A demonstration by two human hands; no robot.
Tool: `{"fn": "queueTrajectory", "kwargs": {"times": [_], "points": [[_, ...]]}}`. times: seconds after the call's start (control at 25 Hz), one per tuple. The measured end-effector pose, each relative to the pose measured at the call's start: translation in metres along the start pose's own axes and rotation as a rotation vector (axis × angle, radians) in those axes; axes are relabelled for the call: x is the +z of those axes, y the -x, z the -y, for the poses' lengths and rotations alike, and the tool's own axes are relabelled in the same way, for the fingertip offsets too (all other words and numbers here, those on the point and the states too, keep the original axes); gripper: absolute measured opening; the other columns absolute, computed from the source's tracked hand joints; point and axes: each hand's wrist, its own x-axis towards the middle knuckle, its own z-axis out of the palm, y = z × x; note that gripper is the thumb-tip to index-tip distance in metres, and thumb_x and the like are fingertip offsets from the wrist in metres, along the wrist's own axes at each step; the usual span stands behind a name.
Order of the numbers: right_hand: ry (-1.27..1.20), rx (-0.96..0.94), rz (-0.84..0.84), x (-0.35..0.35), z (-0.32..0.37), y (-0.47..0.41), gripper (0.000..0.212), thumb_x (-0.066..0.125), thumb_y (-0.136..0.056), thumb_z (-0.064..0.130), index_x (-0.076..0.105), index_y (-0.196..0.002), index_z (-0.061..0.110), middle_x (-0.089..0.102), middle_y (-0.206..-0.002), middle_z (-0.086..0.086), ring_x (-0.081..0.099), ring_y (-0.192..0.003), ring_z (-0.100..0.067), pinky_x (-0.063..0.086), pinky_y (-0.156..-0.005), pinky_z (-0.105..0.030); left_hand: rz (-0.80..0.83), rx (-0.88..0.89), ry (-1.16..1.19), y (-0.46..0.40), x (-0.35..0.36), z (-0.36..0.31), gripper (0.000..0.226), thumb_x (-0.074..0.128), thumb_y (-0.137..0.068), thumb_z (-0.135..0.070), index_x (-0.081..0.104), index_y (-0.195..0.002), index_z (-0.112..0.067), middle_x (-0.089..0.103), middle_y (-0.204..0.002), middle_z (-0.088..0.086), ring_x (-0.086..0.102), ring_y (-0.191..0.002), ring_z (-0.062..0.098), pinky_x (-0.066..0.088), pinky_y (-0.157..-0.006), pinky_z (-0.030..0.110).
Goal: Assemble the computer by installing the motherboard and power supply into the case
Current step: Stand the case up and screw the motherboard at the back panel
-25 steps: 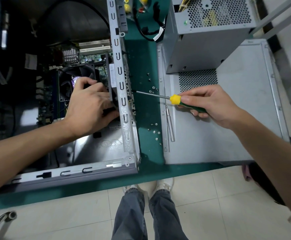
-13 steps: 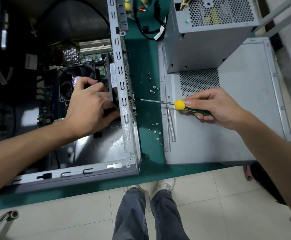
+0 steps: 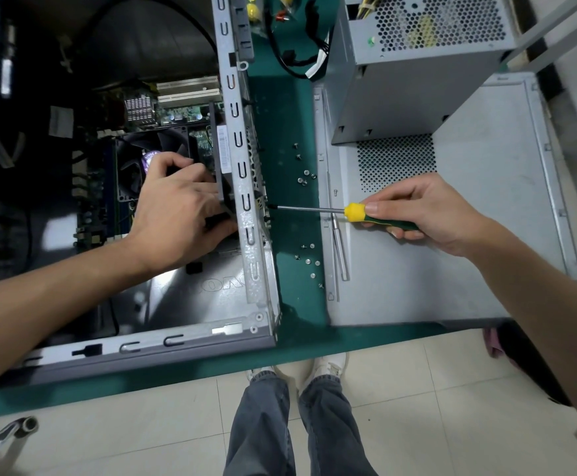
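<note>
A right hand [image 3: 428, 214] grips a screwdriver [image 3: 349, 213] at the case [image 3: 246, 187] wall while the left hand [image 3: 180, 218] clasps a fan (apparently) inside; next, steady turning.

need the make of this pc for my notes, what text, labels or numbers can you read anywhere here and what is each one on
"ONO": embossed letters, seen upside down, on the shiny black panel inside the case; the rest is hidden by the case rail, so the brand cannot be confirmed.
White sticker on the black part beside the rail: print too small to read.
Purple fan hub label: blurred, partly covered by the left hand.
</note>
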Motion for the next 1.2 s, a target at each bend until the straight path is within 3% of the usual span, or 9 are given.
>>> {"fn": "queueTrajectory", "kwargs": {"times": [0.28, 0.52, 0.72, 0.92, 1.2], "points": [[-0.032, 0.008, -0.004, -0.0042, -0.0023, 0.0001, 0.044, 0.085, -0.071, 0.043, 0.077, -0.103, 0.014, 0.074, -0.095, -0.02, 0.05, -0.049, -0.012, 0.037, -0.039, -0.016, 0.005, 0.002, -0.023, -0.001, -0.0018, -0.0029, 0.03, 0.024, -0.101, -0.046, 0.02, -0.072, -0.038, 0.013, -0.065, -0.017, 0.03, -0.066, 0.012, 0.027, -0.084, 0.036], [-0.027, 0.015, 0.004, -0.0035, -0.0008, -0.0006, 0.042, 0.083, -0.072, 0.041, 0.077, -0.103, 0.013, 0.074, -0.095, -0.021, 0.049, -0.048, -0.011, 0.037, -0.039, -0.015, 0.013, -0.006, -0.033, -0.0016, -0.0013, -0.0025, 0.033, 0.02, -0.101, -0.046, 0.017, -0.07, -0.036, 0.01, -0.063, -0.022, 0.016, -0.072, 0.006, 0.026, -0.084, 0.035], [-0.02, 0.018, 0.001, -0.005, -0.0024, -0.0013, 0.044, 0.084, -0.072, 0.043, 0.077, -0.103, 0.014, 0.074, -0.095, -0.02, 0.05, -0.049, -0.012, 0.037, -0.039, -0.015, 0.008, -0.02, -0.043, -0.0017, -0.0017, -0.0028, 0.034, 0.022, -0.101, -0.047, 0.022, -0.069, -0.035, 0.011, -0.064, -0.017, 0.017, -0.071, 0.006, 0.026, -0.084, 0.035], [-0.034, 0.011, -0.011, -0.0054, -0.0039, -0.0023, 0.046, 0.085, -0.07, 0.045, 0.077, -0.103, 0.014, 0.074, -0.095, -0.021, 0.049, -0.048, -0.013, 0.036, -0.038, -0.016, 0.001, 0.007, -0.045, -0.0017, -0.0017, -0.002, 0.033, 0.025, -0.1, -0.046, 0.021, -0.069, -0.037, 0.012, -0.065, -0.017, 0.033, -0.067, 0.013, 0.026, -0.085, 0.035], [-0.027, 0.014, 0.012, -0.0039, -0.0025, -0.0037, 0.044, 0.084, -0.072, 0.044, 0.077, -0.103, 0.014, 0.074, -0.095, -0.021, 0.05, -0.048, -0.011, 0.037, -0.039, -0.016, 0.013, 0.01, -0.004, -0.0007, -0.0006, -0.0006, 0.028, 0.027, -0.1, -0.046, 0.018, -0.075, -0.041, 0.012, -0.064, -0.025, 0.023, -0.069, 0.007, 0.026, -0.085, 0.035]]}}
